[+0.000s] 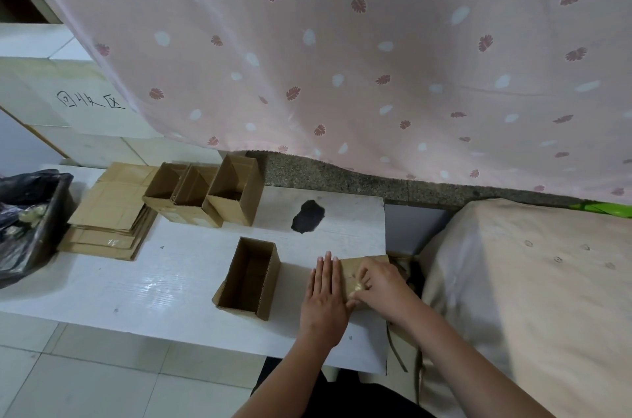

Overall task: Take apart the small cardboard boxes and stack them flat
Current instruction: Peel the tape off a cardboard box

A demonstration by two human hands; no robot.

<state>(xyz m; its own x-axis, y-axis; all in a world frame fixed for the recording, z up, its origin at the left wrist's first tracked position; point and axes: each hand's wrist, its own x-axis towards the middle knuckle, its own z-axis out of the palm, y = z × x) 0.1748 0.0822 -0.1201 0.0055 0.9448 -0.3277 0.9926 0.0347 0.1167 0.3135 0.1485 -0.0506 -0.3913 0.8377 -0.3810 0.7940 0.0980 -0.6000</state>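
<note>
Hands meet at the white board's (pixel 171 287) right edge: our left hand (pixel 324 298) presses flat, fingers straight, on a closed cardboard box (pixel 352 272). Our right hand (pixel 381 287) curls, fingertips picking its taped top.

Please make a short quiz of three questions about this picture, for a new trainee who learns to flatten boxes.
1. True or false: the left hand lies flat with straight fingers on the box being worked on.
2. How many open boxes stand in the row of boxes at the far side of the white table?
3. Where is the flattened stack? A) beside the black bag B) right of the single open box C) on the floor

Key: 1 true; 2 three; 3 A. The right hand picks at the tape.
</note>
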